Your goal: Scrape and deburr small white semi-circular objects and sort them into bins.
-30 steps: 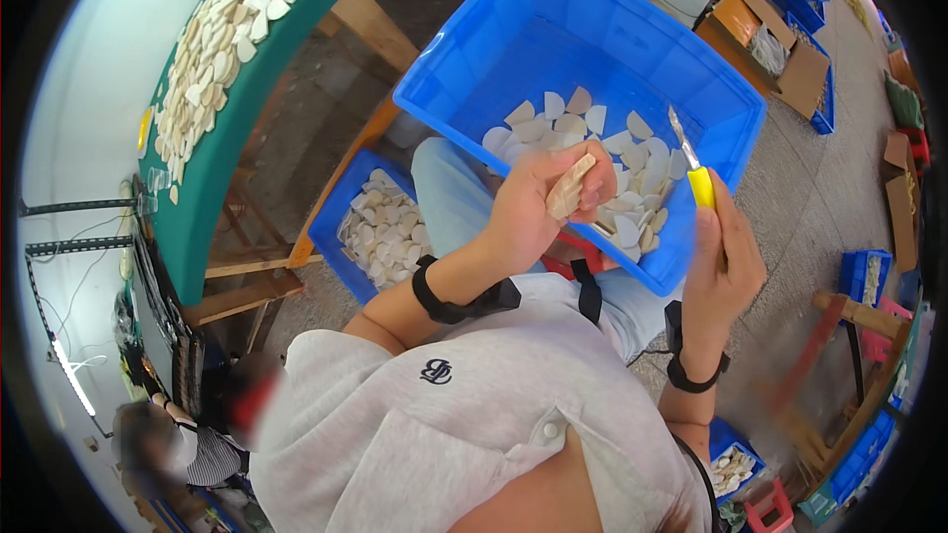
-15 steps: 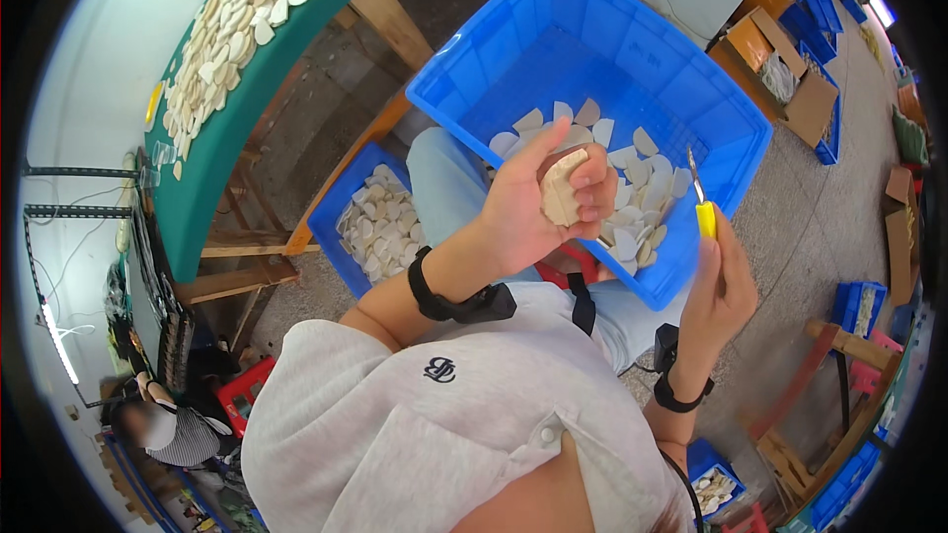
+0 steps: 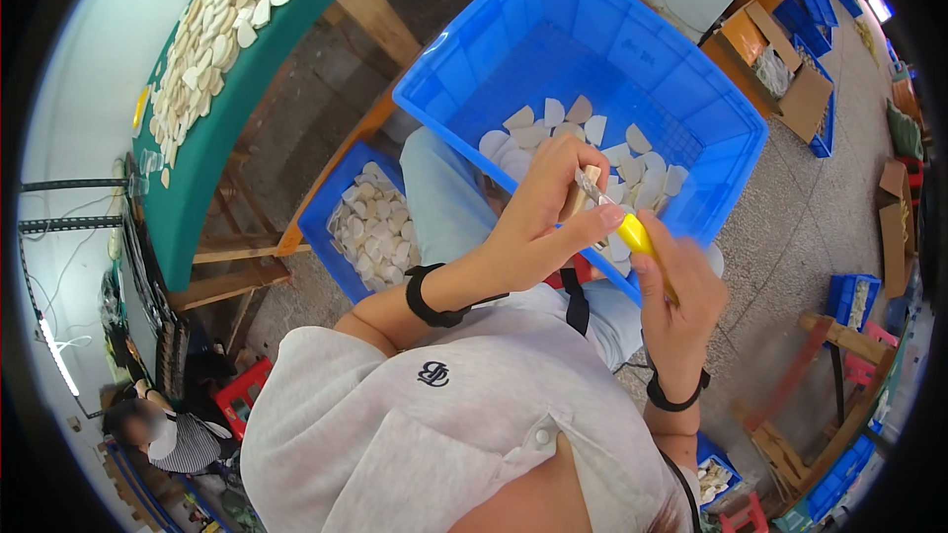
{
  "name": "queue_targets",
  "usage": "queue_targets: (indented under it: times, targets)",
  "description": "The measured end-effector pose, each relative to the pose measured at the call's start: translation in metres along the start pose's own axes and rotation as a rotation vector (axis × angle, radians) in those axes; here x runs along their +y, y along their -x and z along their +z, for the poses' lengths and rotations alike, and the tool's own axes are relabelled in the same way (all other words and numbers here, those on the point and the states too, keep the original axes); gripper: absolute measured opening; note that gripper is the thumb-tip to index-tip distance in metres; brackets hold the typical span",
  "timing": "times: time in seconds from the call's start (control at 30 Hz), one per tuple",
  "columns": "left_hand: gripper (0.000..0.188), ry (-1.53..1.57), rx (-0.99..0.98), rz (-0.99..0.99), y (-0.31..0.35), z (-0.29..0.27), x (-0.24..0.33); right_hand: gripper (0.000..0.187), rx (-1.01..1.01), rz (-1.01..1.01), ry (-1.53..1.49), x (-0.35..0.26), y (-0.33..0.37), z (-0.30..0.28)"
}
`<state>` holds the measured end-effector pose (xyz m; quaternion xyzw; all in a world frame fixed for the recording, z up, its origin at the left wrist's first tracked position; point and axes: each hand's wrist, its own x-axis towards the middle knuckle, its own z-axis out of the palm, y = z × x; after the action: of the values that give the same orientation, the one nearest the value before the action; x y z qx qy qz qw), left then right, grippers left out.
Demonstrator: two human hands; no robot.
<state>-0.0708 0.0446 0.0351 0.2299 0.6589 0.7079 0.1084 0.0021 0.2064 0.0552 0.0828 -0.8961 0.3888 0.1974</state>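
Left hand (image 3: pixel 543 209) pinches a pale flat piece (image 3: pixel 574 200); right hand (image 3: pixel 684 284) grips a yellow-handled metal knife (image 3: pixel 635 234), apparently touching it

Yellow-handled knife (image 3: pixel 633 233), metal blade slanting up-left, crossing in front of pale piece (image 3: pixel 575 199); piece mostly hidden.

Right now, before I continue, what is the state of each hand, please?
Left hand: closed, holding a small pale-beige piece, mostly hidden.
Right hand: closed, holding a slim yellow-handled, metal-bladed knife.

Left hand (image 3: pixel 542 205) and right hand (image 3: pixel 685 294) are both curled, close together.
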Motion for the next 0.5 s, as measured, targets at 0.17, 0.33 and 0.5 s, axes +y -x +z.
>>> queue_targets:
  times: [0.17, 0.33, 0.5]
  targets:
    - [0.022, -0.089, 0.036, 0.027, -0.0006, -0.0012, -0.0037, 0.034, -0.043, -0.001, 0.006, 0.0008, -0.0044, -0.0009]
    - [0.025, -0.092, 0.063, 0.013, -0.0013, -0.0004, -0.0063, 0.036, -0.041, -0.07, 0.15, 0.0029, -0.007, -0.0005]
    - [0.026, -0.089, 0.061, -0.043, -0.0014, -0.0005, -0.0046, 0.036, -0.013, -0.107, 0.196, 0.0045, -0.0081, 0.0009]
